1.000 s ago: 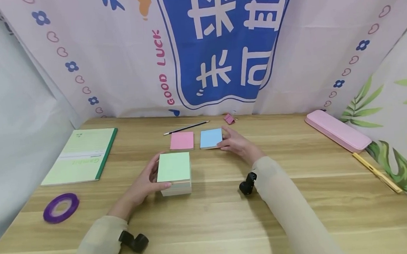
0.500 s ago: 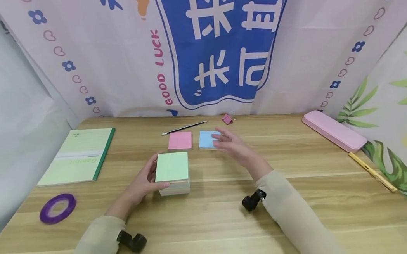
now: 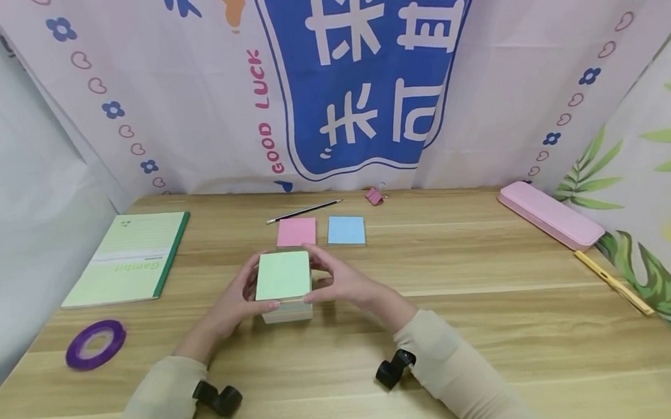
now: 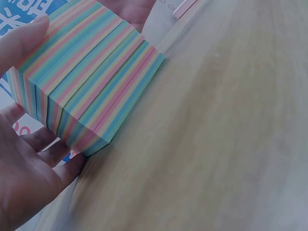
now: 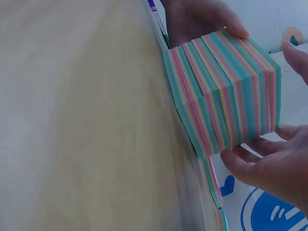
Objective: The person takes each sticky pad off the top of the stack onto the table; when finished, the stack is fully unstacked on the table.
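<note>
A tall stack of sticky notes, green on top with striped coloured sides, stands on the table in front of the person. The left hand grips its left side, thumb across the front and fingers round the back; the left wrist view shows the thumb lying on the striped face. At the right side is the right hand, fingers round the back corner and thumb at the front corner. In the right wrist view its fingers reach the stack. Behind lie a pink pad and a blue pad.
A pencil and a pink binder clip lie at the back. On the left are a green notebook and a purple tape roll. A pink pencil case and a yellow pen-like item lie along the right edge.
The right hand has let go of the blue pad, left it beside the pink pad, and moved left and nearer to the stack's right side. The left hand has kept its grip.
</note>
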{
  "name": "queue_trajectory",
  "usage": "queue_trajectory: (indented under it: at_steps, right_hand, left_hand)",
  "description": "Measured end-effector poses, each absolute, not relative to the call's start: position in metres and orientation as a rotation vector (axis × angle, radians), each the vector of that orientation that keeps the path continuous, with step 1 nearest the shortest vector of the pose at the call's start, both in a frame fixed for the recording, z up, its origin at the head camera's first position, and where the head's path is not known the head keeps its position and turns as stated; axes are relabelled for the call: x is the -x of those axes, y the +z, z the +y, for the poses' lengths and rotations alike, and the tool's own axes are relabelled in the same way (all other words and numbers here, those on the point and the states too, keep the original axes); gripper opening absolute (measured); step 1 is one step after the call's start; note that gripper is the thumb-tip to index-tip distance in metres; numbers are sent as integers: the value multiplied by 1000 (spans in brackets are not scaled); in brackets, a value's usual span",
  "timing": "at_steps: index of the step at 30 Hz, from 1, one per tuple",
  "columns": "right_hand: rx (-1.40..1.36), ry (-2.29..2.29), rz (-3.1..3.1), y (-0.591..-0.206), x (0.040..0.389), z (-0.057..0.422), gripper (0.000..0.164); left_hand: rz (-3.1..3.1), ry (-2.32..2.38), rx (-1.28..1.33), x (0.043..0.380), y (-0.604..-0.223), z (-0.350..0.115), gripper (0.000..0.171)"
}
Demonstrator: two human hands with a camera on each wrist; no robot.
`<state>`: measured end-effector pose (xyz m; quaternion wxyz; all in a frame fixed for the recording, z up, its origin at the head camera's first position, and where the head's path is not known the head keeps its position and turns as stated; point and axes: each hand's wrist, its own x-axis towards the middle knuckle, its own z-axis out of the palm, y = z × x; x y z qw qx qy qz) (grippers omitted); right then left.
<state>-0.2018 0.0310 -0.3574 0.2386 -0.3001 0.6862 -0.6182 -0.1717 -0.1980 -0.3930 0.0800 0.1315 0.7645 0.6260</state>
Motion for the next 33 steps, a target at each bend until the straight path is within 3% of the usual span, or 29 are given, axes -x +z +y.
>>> queue_trajectory:
  at_steps: [7, 12, 33]
  right_hand:
    - [885, -1605, 2023, -349, 192, 28, 85]
    - [902, -1637, 2026, -366, 203, 31, 82]
    - [500, -2086, 1386, -371, 232, 103, 87]
  left_hand:
    - [2292, 1869, -401, 171, -392, -199, 90]
    - [2293, 1861, -415, 172, -392, -198, 88]
    - [2289, 1856, -487, 172, -394, -199, 84]
